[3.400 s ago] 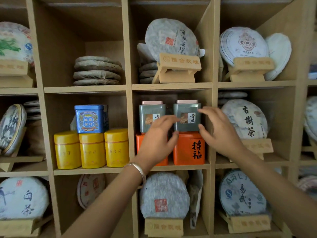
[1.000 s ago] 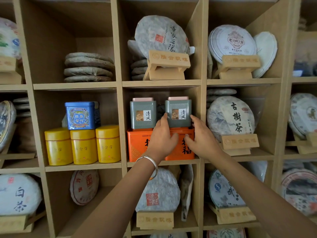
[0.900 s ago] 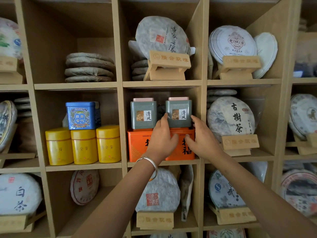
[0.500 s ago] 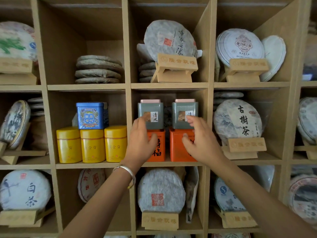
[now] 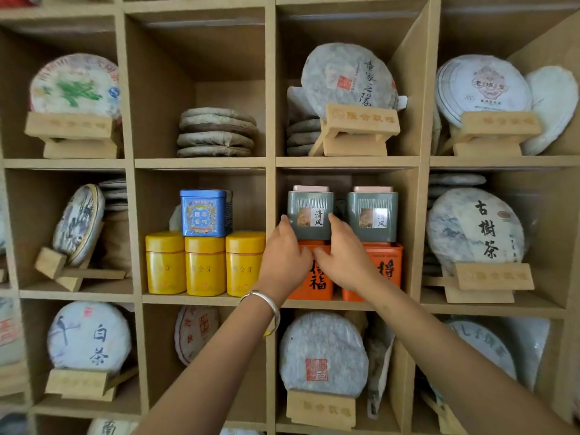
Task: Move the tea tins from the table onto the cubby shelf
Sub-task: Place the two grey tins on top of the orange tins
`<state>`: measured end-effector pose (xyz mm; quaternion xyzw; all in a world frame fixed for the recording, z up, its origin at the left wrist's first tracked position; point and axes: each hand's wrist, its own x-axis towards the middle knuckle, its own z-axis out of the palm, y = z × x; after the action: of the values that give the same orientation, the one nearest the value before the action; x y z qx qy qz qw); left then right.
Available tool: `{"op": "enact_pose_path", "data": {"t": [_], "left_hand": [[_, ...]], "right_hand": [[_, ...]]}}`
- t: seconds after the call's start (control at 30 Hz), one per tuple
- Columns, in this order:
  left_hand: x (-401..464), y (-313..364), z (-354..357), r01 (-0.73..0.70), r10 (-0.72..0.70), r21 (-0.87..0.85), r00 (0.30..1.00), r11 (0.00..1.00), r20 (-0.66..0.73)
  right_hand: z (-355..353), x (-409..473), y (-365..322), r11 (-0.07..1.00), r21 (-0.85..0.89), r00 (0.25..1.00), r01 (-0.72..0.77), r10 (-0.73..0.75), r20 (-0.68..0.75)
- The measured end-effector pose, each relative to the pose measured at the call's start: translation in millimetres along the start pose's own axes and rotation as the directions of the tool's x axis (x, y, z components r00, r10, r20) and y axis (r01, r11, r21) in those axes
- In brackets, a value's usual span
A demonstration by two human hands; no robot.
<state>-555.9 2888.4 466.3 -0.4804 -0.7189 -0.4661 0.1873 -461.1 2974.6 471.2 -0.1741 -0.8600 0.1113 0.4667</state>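
Two grey-green tea tins stand in the middle cubby of the wooden shelf (image 5: 345, 161), each on an orange tin. My left hand (image 5: 282, 259) touches the left side of the left grey-green tin (image 5: 310, 211), and my right hand (image 5: 345, 262) touches its right side, fingers pointing up. Both thumbs meet in front of the left orange tin (image 5: 310, 282). The right grey-green tin (image 5: 372, 215) sits untouched on the right orange tin (image 5: 387, 268).
One cubby to the left holds three yellow canisters (image 5: 204, 265) with a blue tin (image 5: 205, 211) on top. Wrapped round tea cakes on wooden stands (image 5: 361, 120) fill the surrounding cubbies. A cubby above the yellow canisters holds a stack of flat tea cakes (image 5: 216, 133).
My right hand has moved left from the right grey-green tin to the right side of the left one. My left hand stays at that tin's left side.
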Motion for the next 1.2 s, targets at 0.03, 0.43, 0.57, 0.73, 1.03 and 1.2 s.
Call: {"op": "enact_pose_path", "data": {"t": [0.03,0.43,0.57,0.73,1.03,1.2], "left_hand": [[0.5,-0.8,-0.2,-0.005,0.005,0.007,1.0,1.0,0.004],[7.5,-2.3,-5.2,-0.024,0.013,0.117,0.995,0.993,0.094],[10.5,0.2,-6.6,-0.023,0.003,0.154,0.991,0.988,0.131],[9.1,-1.4,-8.4,-0.03,0.012,0.132,0.991,0.991,0.136],[6.7,-5.3,-9.4,-0.047,0.031,0.123,0.991,0.991,0.129],[3.7,-6.3,-11.1,-0.07,0.058,0.121,0.994,0.99,0.098]], "right_hand": [[0.6,0.0,0.9,1.0,0.008,1.0,-0.007,0.007,-0.009],[3.6,0.3,5.4,0.997,0.065,0.998,-0.029,0.032,-0.052],[6.4,-2.8,6.9,0.994,0.104,0.999,-0.02,0.024,-0.039],[6.0,-3.0,11.2,0.994,0.11,0.999,-0.013,0.017,-0.036],[4.9,-2.4,14.3,0.994,0.106,1.0,-0.006,0.008,-0.022],[4.0,-2.8,14.3,0.995,0.096,1.0,-0.006,0.007,-0.019]]}}
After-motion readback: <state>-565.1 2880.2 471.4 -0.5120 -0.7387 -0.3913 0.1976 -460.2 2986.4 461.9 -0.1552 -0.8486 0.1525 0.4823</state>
